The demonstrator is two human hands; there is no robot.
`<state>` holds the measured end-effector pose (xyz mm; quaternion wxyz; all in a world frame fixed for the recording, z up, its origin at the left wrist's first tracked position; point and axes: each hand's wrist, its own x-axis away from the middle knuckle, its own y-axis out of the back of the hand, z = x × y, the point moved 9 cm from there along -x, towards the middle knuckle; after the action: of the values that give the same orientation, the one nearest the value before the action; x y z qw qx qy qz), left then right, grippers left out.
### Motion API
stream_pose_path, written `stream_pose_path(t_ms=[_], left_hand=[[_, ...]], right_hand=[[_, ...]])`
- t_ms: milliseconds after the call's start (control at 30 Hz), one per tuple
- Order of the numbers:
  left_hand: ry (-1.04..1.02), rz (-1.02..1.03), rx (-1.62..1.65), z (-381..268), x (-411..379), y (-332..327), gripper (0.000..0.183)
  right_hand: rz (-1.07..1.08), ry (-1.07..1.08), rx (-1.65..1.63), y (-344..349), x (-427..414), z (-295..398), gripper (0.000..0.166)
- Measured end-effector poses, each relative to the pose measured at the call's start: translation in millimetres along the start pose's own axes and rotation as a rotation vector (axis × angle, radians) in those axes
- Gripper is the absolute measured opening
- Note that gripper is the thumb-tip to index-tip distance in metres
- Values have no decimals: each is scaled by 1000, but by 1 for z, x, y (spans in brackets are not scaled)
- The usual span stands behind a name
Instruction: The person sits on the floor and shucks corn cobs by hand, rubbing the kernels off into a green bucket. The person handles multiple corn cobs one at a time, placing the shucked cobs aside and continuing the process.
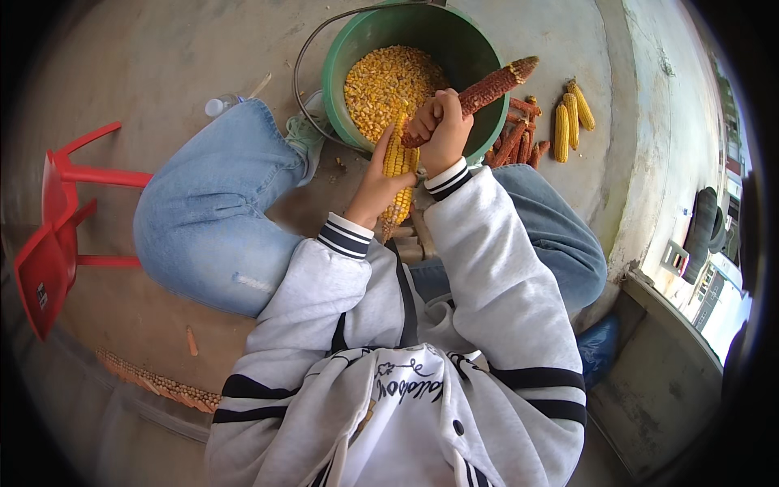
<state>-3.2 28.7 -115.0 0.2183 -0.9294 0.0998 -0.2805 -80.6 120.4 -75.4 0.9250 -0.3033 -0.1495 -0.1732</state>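
My left hand (372,187) grips a yellow ear of corn (401,164), its tip pointing toward me over the near rim of a green bucket (335,85). A bare red corn cob (496,88) is in my right hand (447,131), tilted up to the right, with a few kernels left near its far end. The cob's lower end lies against the upper part of the yellow ear; my fingers hide the exact contact. Loose corn kernels (392,85) cover the bucket's bottom.
Several stripped red cobs (514,143) are piled right of the bucket, beside three yellow ears (572,122). A wire handle (296,79) hangs at the bucket's left. Left are a plastic bottle (219,105) and a red plastic chair (58,201). Near the wall lies a blue bag (596,347).
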Motion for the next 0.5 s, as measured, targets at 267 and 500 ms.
stream_pose_path(t_ms=[267, 500], left_hand=[[207, 11, 123, 5, 15, -12, 89], [166, 0, 143, 6, 8, -1, 89]], right_hand=[[-97, 3, 255, 22, -8, -11, 24], [32, -71, -66, -3, 23, -3, 20]])
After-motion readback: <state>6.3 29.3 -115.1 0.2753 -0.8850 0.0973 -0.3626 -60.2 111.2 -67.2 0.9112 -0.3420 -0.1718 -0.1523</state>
